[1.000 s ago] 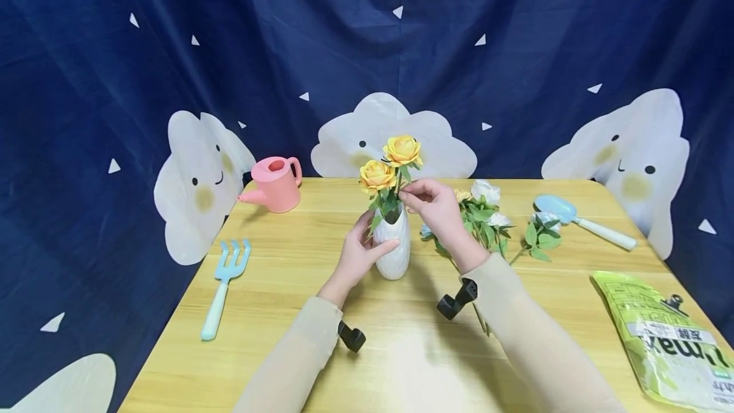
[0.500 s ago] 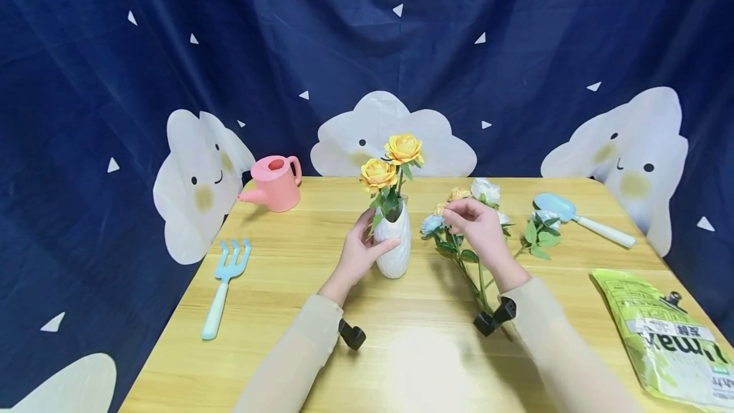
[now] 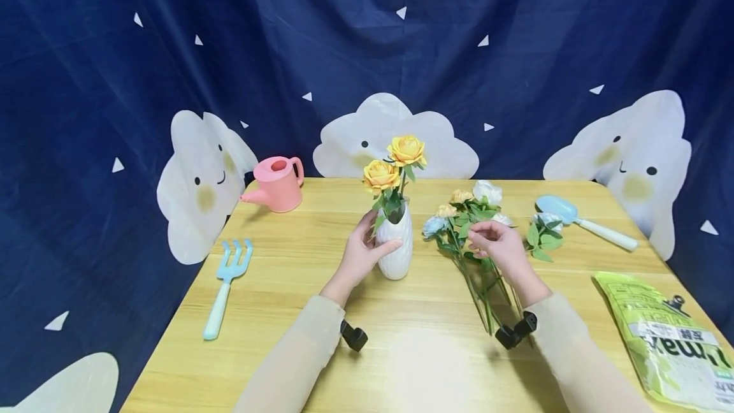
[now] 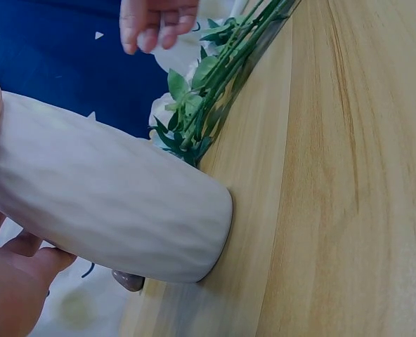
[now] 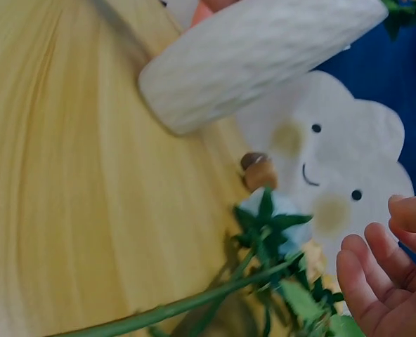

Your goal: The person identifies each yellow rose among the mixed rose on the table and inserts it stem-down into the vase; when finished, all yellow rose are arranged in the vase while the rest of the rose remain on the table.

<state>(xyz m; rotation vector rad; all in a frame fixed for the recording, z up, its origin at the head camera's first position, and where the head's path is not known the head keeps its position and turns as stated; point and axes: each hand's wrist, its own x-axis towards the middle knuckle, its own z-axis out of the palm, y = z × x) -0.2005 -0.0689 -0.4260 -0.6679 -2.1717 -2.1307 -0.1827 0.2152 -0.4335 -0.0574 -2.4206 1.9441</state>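
Observation:
A white ribbed vase stands mid-table with two orange roses in it. My left hand grips the vase from its left side, thumb across the front; the left wrist view shows the vase close up in that hand. A bunch of loose flowers with long green stems lies to the right of the vase. Over those stems hovers my right hand, fingers loosely curled and holding nothing. The right wrist view shows these fingers just above a green stem.
A pink watering can stands at the back left. A blue garden fork lies at the left, a blue trowel at the back right. A white flower sprig and a green clipped bag lie at the right.
My right hand left the roses in the vase and moved right and down to the loose flowers on the table. The left hand has stayed on the vase.

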